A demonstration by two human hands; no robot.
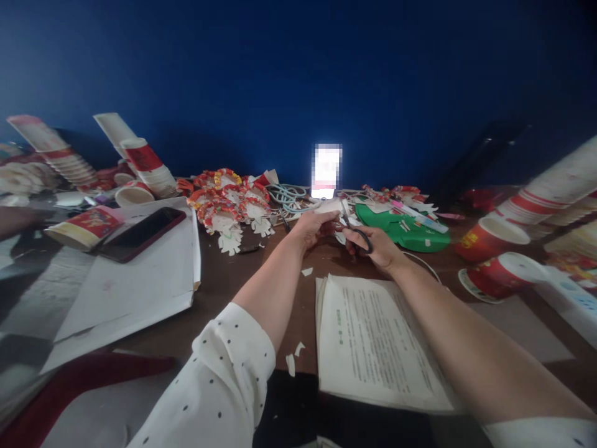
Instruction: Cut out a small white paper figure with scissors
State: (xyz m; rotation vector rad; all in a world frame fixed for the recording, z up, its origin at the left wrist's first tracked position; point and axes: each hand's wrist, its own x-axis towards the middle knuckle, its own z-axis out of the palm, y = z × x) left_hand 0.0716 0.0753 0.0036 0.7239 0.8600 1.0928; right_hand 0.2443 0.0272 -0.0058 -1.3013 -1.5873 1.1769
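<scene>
Pinched in my left hand (308,228) is a white paper piece (329,206), which looks like cut cup paper, though its full shape is hard to make out. The fingers of my right hand (379,247) are wrapped in the dark handles of the scissors (362,239). The scissor blades point up and left, close to the paper piece; I cannot tell whether they touch it. Both hands are above the far part of the brown table (261,283). Behind them a bright phone screen (324,171) stands upright by the wall.
Left of my hands lie red and white cut-paper pieces (228,208). A green sheet (405,230) with pens is to the right. Printed pages (373,342) lie in front. Stacked paper cups (149,168) and a dark phone (144,233) are left; red cups (494,239) stand right.
</scene>
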